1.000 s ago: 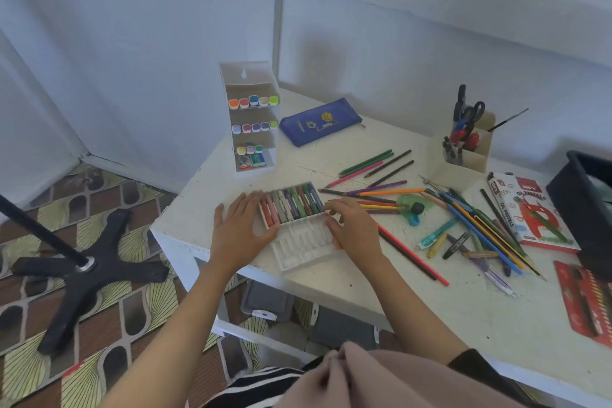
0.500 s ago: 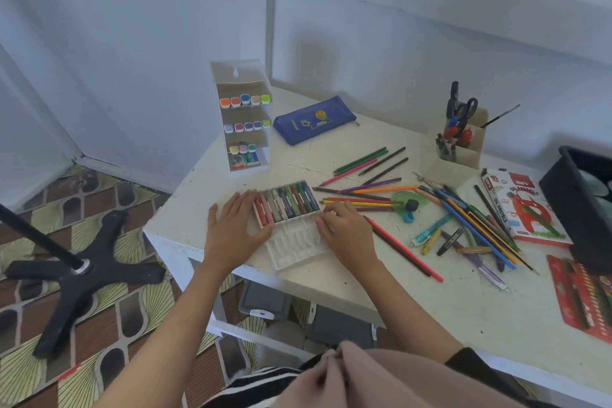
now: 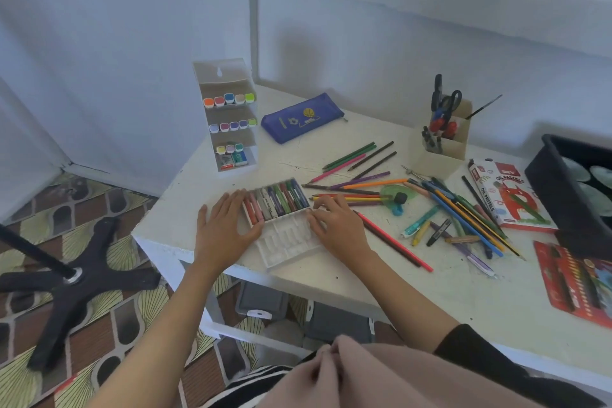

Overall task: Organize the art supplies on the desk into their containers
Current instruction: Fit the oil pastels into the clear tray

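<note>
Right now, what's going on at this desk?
A person sits at a white desk with both hands at a white plastic tray. The left hand rests against its left edge and the right hand against its right edge. The tray's far row holds oil pastels; the near row's slots are empty. Loose coloured pencils and pens lie scattered to the right, not yet put away.

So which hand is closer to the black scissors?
Right. The right hand rests at the pastel tray's right edge, below-left of the scissors; the left hand lies on the tray's left side, farther away.
</note>
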